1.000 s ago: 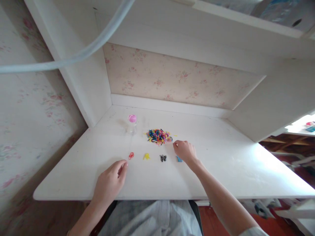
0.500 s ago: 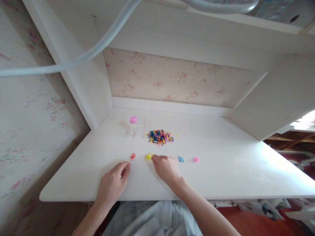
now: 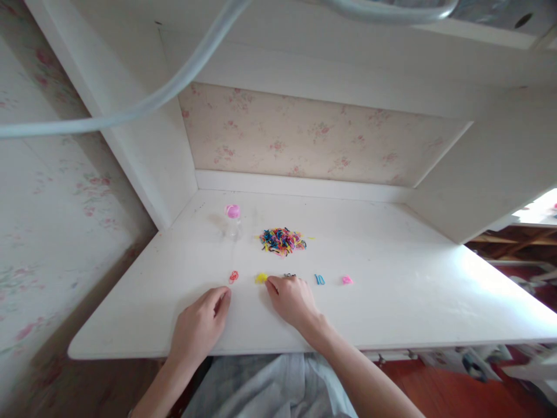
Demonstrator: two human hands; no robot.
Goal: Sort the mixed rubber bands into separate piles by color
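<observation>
My right hand (image 3: 292,297) lies low over the white desk (image 3: 391,302), its fingers pressed together and the tips at the right edge of a small yellow heap of rubber bands (image 3: 261,278). Anything pinched there is too small to make out. Dark rubber bands (image 3: 289,275) peek out behind its knuckles. My left hand (image 3: 201,319) rests curled on the desk, thumb against the fingers, with nothing visible in it. Just beyond it are red rubber bands (image 3: 234,277). Blue rubber bands (image 3: 319,279) and pink rubber bands (image 3: 347,280) lie to the right.
Behind the hands is a mixed pile of colourful rubber bands (image 3: 282,241). A clear bottle with a pink cap (image 3: 233,212) stands at the back left. White side panels and a shelf enclose the desk. A pale cable (image 3: 174,87) crosses the upper left, close to the camera.
My right hand has shifted very slightly, and the dark bands behind it have come into sight. The view has tilted a little; my left hand stays put.
</observation>
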